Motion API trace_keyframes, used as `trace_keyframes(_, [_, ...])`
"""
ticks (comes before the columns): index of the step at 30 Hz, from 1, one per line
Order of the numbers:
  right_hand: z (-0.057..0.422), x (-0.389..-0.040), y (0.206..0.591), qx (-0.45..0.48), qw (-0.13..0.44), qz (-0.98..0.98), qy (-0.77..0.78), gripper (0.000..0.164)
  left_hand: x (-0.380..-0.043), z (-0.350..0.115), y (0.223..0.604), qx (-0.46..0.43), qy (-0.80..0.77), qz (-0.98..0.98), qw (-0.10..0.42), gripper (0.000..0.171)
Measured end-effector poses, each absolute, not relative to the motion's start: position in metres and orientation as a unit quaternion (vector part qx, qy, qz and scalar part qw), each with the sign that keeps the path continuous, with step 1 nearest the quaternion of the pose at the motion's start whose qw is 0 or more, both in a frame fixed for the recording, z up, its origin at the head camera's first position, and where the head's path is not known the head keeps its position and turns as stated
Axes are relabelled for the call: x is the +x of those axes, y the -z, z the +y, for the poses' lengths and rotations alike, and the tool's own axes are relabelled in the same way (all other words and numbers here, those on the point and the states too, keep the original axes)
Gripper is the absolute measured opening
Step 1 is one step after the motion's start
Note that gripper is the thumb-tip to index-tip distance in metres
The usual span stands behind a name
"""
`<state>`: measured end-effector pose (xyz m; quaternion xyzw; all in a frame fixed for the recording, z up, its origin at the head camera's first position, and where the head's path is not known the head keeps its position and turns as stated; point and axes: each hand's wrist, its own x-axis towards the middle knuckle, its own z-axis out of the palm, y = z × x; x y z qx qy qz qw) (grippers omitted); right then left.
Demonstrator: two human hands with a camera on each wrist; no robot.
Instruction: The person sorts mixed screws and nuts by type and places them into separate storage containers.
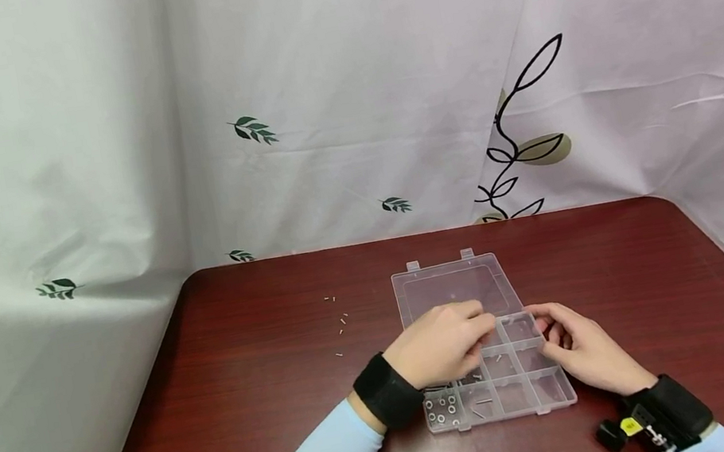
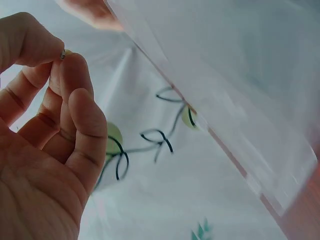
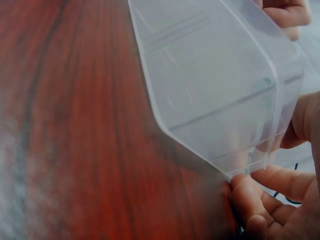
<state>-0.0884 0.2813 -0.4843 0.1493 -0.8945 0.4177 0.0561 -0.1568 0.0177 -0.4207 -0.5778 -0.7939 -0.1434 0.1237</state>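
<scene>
Tiny metal bit [image 2: 63, 54] is pinched between the left hand's [image 1: 443, 345] thumb and finger over the box [image 1: 551, 390], too small to tell which way it points, while the right hand [image 1: 591, 353] has its fingers curled at the box's right edge, holding it. Box lies open with its long axis running away from the person, lid [image 1: 452, 283] on the far side, little rings [image 1: 442, 411] in the near-left compartment, thin pins [image 1: 483, 402] next door. More pieces [image 1: 341, 322] lie left on the reddish-brown surface [image 1: 271, 412], leaf-print white cloth [image 1: 333, 61] behind.
</scene>
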Motion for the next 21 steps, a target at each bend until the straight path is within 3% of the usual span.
trace_keyframes(13, [0.282, -0.090, 0.486, 0.150, 0.052, -0.895, -0.417, 0.049, -0.149, 0.036, 0.418, -0.585, 0.097, -0.799, 0.096, 0.011])
trace_keyframes(17, [0.282, -0.089, 0.486, 0.148, 0.049, -0.896, -0.416, 0.048, -0.148, 0.029, 0.417, -0.575, 0.087, -0.808, 0.096, 0.034])
trace_keyframes(21, [0.283, -0.088, 0.486, 0.146, 0.045, -0.896, -0.416, 0.047, -0.151, 0.017, 0.415, -0.567, 0.097, -0.811, 0.108, 0.040])
